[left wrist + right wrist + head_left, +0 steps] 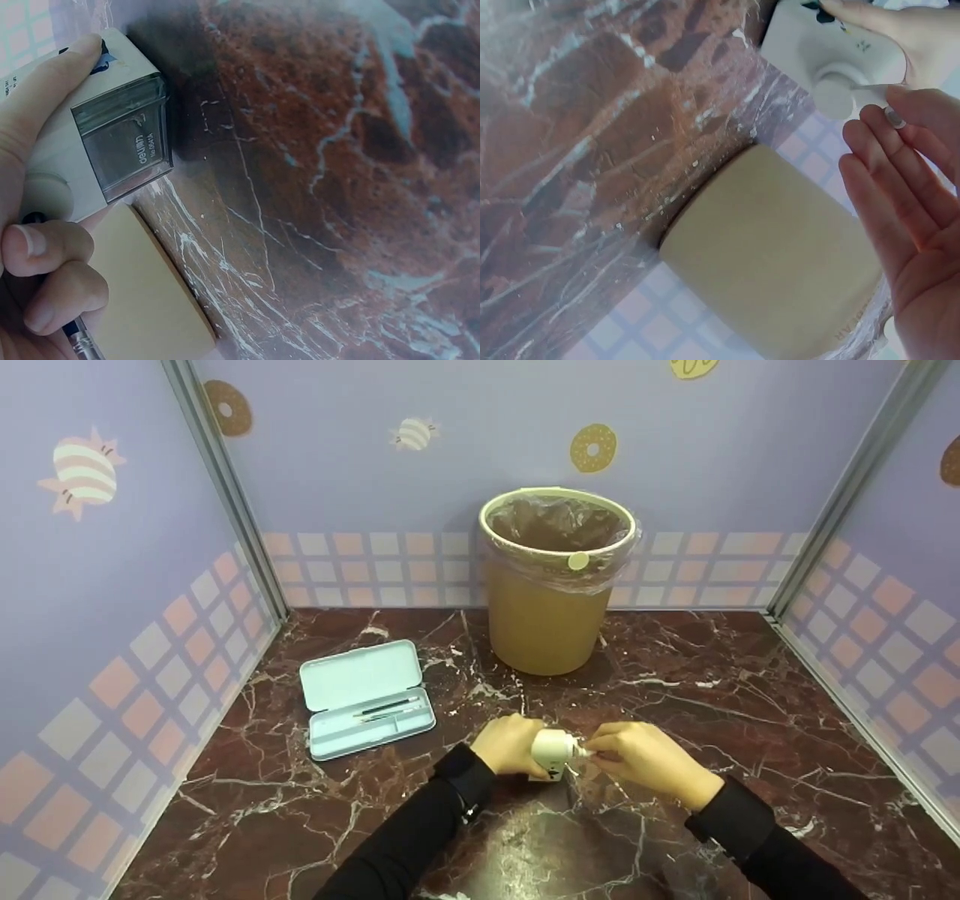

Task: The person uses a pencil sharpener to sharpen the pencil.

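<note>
A white crank pencil sharpener [550, 748] with a see-through dark drawer [127, 142] is held sideways over the table by my left hand [506, 744]. Under the curled left fingers runs a dark pencil [81, 341] with a silver band; whether its tip sits inside the sharpener is hidden. My right hand [651, 756] pinches the end of the white crank handle [870, 94] between thumb and fingertips, the other fingers fairly straight. Left of the hands, a light blue pencil case [360, 660] lies unfolded, with pencils [386, 706] in its lower tray.
Behind the hands stands a tan waste bin [547, 622] with a clear plastic liner over its rim. Patterned panels [360, 472] enclose the dark red marbled table [712, 720] at the back and both sides.
</note>
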Tool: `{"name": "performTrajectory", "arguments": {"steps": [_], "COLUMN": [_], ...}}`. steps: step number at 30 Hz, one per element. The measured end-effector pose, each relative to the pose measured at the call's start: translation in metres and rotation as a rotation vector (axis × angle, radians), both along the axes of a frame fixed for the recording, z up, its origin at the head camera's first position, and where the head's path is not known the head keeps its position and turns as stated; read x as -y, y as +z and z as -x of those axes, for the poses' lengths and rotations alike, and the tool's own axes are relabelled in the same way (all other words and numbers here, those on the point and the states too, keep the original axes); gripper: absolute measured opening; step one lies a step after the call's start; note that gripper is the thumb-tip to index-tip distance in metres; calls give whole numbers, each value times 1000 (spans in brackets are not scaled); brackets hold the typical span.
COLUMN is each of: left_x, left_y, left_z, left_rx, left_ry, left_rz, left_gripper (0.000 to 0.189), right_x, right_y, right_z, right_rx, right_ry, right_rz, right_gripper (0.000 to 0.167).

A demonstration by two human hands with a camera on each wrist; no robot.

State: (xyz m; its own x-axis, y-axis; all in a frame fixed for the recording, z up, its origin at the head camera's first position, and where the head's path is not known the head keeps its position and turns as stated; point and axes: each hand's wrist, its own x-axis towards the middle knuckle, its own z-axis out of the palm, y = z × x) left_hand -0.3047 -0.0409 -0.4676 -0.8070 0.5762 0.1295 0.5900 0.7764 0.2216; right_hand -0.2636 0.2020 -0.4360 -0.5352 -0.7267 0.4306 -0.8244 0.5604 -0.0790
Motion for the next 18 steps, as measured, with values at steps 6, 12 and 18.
{"name": "performTrajectory", "arguments": {"steps": [6, 12, 18], "left_x": [0, 0, -1], "left_y": [-1, -1, -1], "left_z": [1, 1, 1], "left_rx": [-17, -21, -22], "left_ry": [-6, -3, -4], "left_rz": [5, -3, 0], "left_gripper": [50, 49, 50], "right_x": [2, 6, 9], "right_y": [5, 4, -6], "right_z": [11, 24, 36], "right_rx": [-32, -52, -65], "right_ry": [-71, -125, -179], "right_rz": [23, 21, 36], "right_gripper": [17, 17, 15]}}
